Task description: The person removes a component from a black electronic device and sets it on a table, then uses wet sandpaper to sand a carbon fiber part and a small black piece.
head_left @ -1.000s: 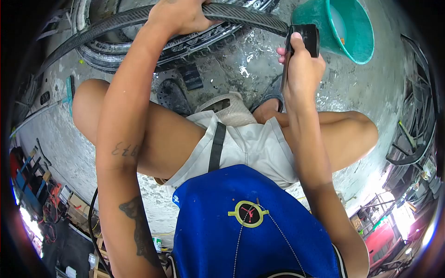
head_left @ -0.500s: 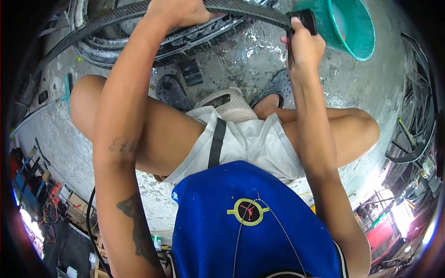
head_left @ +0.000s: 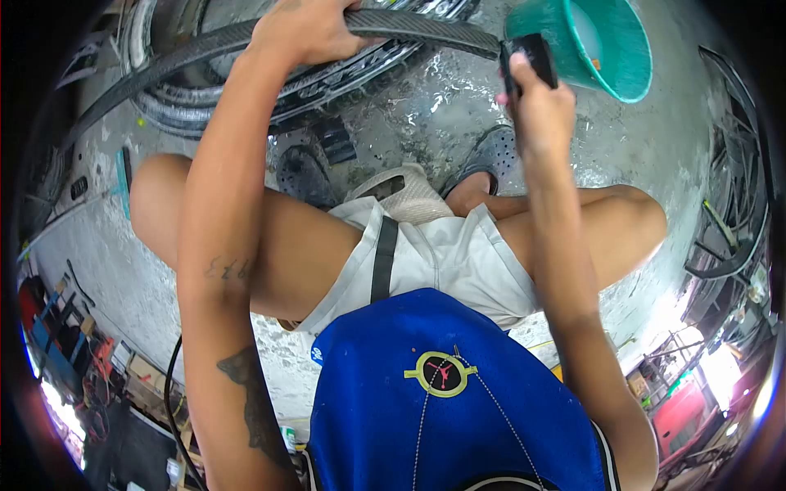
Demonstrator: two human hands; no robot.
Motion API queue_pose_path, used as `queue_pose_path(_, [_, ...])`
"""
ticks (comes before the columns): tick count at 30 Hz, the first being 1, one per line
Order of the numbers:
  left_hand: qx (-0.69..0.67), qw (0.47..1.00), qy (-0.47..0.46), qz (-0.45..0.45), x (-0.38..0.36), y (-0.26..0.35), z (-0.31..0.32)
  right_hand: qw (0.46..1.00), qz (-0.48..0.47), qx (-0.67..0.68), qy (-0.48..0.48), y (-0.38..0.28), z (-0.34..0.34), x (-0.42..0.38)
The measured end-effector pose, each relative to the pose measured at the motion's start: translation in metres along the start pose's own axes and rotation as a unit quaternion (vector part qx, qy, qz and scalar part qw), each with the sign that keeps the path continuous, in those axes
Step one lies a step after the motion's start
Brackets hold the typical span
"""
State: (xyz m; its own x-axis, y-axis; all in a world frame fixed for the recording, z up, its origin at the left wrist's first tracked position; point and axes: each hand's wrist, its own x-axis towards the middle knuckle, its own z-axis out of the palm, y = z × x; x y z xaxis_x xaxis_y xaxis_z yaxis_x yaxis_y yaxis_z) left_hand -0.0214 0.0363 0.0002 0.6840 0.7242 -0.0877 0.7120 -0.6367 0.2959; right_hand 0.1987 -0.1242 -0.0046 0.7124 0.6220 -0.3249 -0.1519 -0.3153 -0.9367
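Across the top of the head view runs a long, curved black strip (head_left: 417, 26) with a woven, carbon-like surface. My left hand (head_left: 307, 31) is closed around it near the middle. By its right end, my right hand (head_left: 542, 98) grips a black block-shaped tool (head_left: 534, 59), thumb laid on top. The tool's edge is right at the strip's end. Below the strip lie a wheel rim and tire (head_left: 327, 90) on the wet floor, partly covered by my left hand and forearm.
A teal bucket (head_left: 606, 49) with a little liquid stands just right of my right hand. A dark flat piece (head_left: 336, 139) lies between my feet and the tire. Black curved parts (head_left: 737, 229) are piled at the right; boxes and tools (head_left: 106, 360) fill the lower left.
My right hand and the black block-shaped tool have moved slightly toward me, and the tool is turned more steeply. My left hand still grips the strip. The view has shifted slightly.
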Motion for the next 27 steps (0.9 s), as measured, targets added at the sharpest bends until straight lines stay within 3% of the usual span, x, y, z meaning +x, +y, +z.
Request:
queue_pose_path(1, [-0.018, 1.0, 0.007, -0.005, 0.003, -0.003, -0.002, 0.999, 0.005, -0.046, -0.016, -0.014, -0.009, 0.015])
queue_pose_path(2, [-0.017, 1.0, 0.012, 0.004, 0.006, -0.006, -0.006, 0.998, -0.051, -0.033, -0.009, -0.031, -0.014, 0.033])
queue_pose_path(4, [-0.043, 0.997, -0.059, 0.006, 0.01, -0.011, -0.02, 0.985, -0.116, -0.124, 0.017, -0.045, -0.043, 0.105])
queue_pose_path(5, [-0.054, 0.994, -0.099, 0.007, 0.011, -0.013, -0.027, 0.977, -0.111, -0.172, 0.057, -0.07, -0.04, 0.104])
queue_pose_path(6, [-0.04, 0.992, -0.122, 0.009, 0.011, -0.014, -0.037, 0.972, -0.198, -0.124, 0.03, -0.063, -0.05, 0.14])
queue_pose_path(7, [-0.032, 0.992, -0.119, 0.013, 0.014, -0.017, -0.039, 0.936, -0.162, -0.302, 0.079, -0.08, -0.052, 0.146])
queue_pose_path(9, [-0.026, 0.984, -0.175, -0.03, 0.012, -0.023, -0.033, 0.826, -0.256, -0.502, -0.004, -0.067, -0.08, 0.212])
queue_pose_path(10, [-0.01, 0.988, -0.151, -0.011, 0.012, -0.026, -0.024, 0.83, -0.254, -0.497, -0.002, -0.046, -0.097, 0.249])
queue_pose_path(12, [-0.001, 0.987, -0.157, -0.026, 0.016, -0.023, -0.026, 0.669, -0.255, -0.698, -0.017, -0.004, -0.12, 0.304])
queue_pose_path(13, [0.002, 0.985, -0.165, -0.041, 0.018, -0.021, -0.026, 0.671, -0.254, -0.696, -0.018, -0.001, -0.119, 0.302])
queue_pose_path(15, [0.01, 0.984, -0.17, -0.051, 0.019, -0.019, -0.026, 0.613, -0.041, -0.768, -0.182, 0.004, -0.116, 0.299])
queue_pose_path(17, [0.006, 0.983, -0.171, -0.061, 0.017, -0.016, -0.03, 0.601, -0.116, -0.755, -0.233, 0.052, -0.137, 0.34])
queue_pose_path(19, [0.0, 0.989, -0.139, -0.046, 0.01, -0.016, -0.027, 0.601, -0.099, -0.756, -0.24, 0.067, -0.127, 0.345])
queue_pose_path(21, [-0.008, 0.994, -0.103, -0.029, 0.01, -0.02, -0.027, 0.753, -0.112, -0.59, -0.267, 0.085, -0.125, 0.363])
queue_pose_path(22, [-0.013, 0.996, -0.089, -0.022, 0.009, -0.02, -0.026, 0.689, -0.187, -0.641, -0.281, 0.083, -0.125, 0.37])
queue_pose_path(23, [-0.021, 0.997, -0.076, -0.015, 0.007, -0.019, -0.024, 0.685, -0.183, -0.645, -0.283, 0.073, -0.126, 0.356])
queue_pose_path(25, [-0.015, 0.992, -0.116, -0.039, 0.015, -0.015, -0.034, 0.737, -0.31, -0.588, -0.124, 0.026, -0.11, 0.306])
queue_pose_path(26, [0.007, 0.993, -0.115, -0.035, 0.017, -0.015, -0.036, 0.801, -0.231, -0.544, -0.095, 0.0, -0.105, 0.289])
queue_pose_path(27, [0.028, 0.993, -0.114, -0.029, 0.018, -0.016, -0.035, 0.829, -0.242, -0.5, -0.064, -0.023, -0.099, 0.268])
